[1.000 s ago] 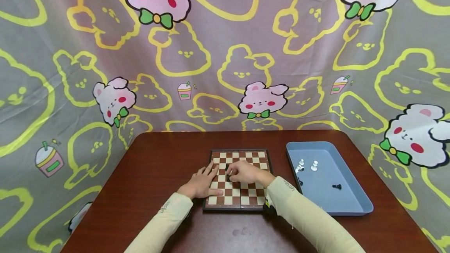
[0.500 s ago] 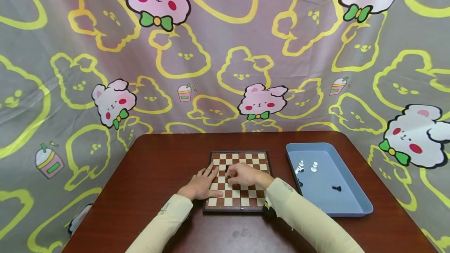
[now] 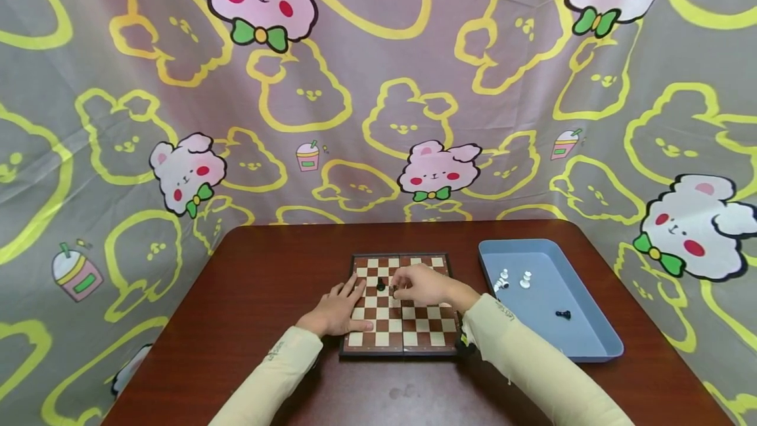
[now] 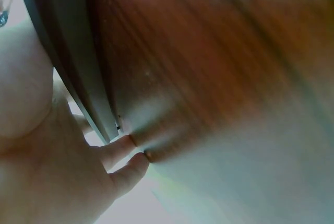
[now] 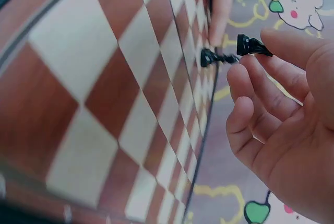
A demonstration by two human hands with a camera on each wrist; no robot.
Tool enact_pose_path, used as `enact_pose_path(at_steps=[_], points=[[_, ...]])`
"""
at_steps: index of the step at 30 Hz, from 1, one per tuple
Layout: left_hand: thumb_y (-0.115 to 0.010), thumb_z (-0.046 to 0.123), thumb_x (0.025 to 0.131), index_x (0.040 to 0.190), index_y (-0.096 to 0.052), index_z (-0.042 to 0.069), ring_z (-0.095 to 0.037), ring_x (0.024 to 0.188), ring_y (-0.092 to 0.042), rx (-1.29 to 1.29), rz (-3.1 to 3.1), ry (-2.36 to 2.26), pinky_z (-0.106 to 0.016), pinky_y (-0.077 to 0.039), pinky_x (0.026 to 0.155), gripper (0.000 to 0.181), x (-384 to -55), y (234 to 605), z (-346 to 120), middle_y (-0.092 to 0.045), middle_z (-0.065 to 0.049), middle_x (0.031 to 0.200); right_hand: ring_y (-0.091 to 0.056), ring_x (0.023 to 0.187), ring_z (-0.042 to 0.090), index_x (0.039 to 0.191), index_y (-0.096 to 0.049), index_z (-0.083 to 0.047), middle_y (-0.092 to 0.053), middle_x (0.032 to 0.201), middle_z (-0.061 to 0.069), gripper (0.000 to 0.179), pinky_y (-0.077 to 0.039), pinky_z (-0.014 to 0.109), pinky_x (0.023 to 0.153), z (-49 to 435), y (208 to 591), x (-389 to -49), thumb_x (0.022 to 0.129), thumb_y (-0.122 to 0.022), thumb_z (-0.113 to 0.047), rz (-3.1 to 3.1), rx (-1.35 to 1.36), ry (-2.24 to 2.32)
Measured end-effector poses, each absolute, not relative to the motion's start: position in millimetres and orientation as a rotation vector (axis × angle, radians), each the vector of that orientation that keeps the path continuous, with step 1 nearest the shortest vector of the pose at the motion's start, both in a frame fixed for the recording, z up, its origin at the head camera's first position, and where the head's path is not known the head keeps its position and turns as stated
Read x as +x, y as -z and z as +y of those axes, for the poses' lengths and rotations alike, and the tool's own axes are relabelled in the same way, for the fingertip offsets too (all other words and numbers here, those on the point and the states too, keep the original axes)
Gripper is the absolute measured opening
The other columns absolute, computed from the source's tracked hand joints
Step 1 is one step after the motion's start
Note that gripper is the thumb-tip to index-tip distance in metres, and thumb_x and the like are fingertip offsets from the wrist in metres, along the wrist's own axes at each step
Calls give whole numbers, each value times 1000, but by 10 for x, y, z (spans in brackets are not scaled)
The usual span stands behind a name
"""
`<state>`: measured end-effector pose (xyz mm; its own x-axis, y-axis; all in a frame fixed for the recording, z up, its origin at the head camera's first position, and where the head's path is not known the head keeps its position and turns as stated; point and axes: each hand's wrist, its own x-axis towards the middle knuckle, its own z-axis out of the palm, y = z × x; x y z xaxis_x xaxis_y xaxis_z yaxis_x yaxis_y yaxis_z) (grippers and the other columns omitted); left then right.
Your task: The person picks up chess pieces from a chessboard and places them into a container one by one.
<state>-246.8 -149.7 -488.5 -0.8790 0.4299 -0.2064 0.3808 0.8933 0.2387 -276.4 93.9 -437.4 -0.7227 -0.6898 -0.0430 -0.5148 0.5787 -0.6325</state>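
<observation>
My right hand hovers over the chessboard, thumb and fingers pinching a black chess piece. In the right wrist view that piece is lifted off the squares, base toward the board; my fingers hide its top. Beside it, another black chess piece stands upright on the board's left half. My left hand rests with spread fingers over the board's left edge. In the left wrist view some fingers reach past the dark board rim onto the table.
A blue tray to the right holds several white chess pieces and a lying black one. The brown table extends left of the board. A patterned cloth hangs behind and at the sides.
My right hand has shifted slightly right with the pinched black piece, uncovering the black piece that stands on the board. My left hand has stayed in place.
</observation>
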Motion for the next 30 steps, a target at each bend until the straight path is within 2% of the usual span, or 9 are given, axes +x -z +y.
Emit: enact_pose_path(at_steps=[7, 12, 21, 27, 30], points=[[-55, 66, 83, 153, -16, 13, -43, 134, -25, 608, 2803, -269, -58, -30, 100, 97, -2470, 4902, -1503, -7, -13, 157, -57, 79, 9, 108, -65, -7, -61, 89, -7, 18, -46, 33, 69, 1255, 4296, -2801, 93, -62, -17, 2594, -949, 848], [-56, 66, 82, 153, -17, 12, -43, 134, -25, 604, 2804, -283, -58, -30, 99, 96, -2453, 4875, -1504, -8, -13, 157, -57, 79, 10, 107, -65, -9, -60, 88, -6, 16, -47, 32, 68, 1549, 4227, -2812, 93, -62, -16, 2634, -898, 888], [-55, 67, 82, 153, -16, 14, -43, 134, -25, 599, 2800, -269, -58, -30, 100, 97, -2478, 4910, -1511, -6, -12, 157, -54, 69, 13, 103, -64, -8, -59, 83, -4, 12, -45, 33, 63, 2107, 4130, -2838, 92, -63, -14, 2709, -826, 916], [-55, 66, 82, 153, -17, 13, -43, 134, -25, 610, 2802, -274, -58, -30, 99, 97, -2473, 4893, -1505, -8, -13, 157, -55, 72, 13, 100, -64, -10, -59, 84, -4, 11, -46, 33, 64, 2425, 4122, -2868, 91, -64, -16, 2742, -774, 897], [-54, 67, 83, 153, -16, 13, -43, 134, -25, 620, 2793, -263, -58, -30, 99, 96, -2475, 4896, -1505, -7, -14, 157, -56, 74, 12, 101, -64, -6, -60, 84, -3, 13, -47, 33, 65, 2553, 4124, -2851, 91, -64, -15, 2752, -764, 893]])
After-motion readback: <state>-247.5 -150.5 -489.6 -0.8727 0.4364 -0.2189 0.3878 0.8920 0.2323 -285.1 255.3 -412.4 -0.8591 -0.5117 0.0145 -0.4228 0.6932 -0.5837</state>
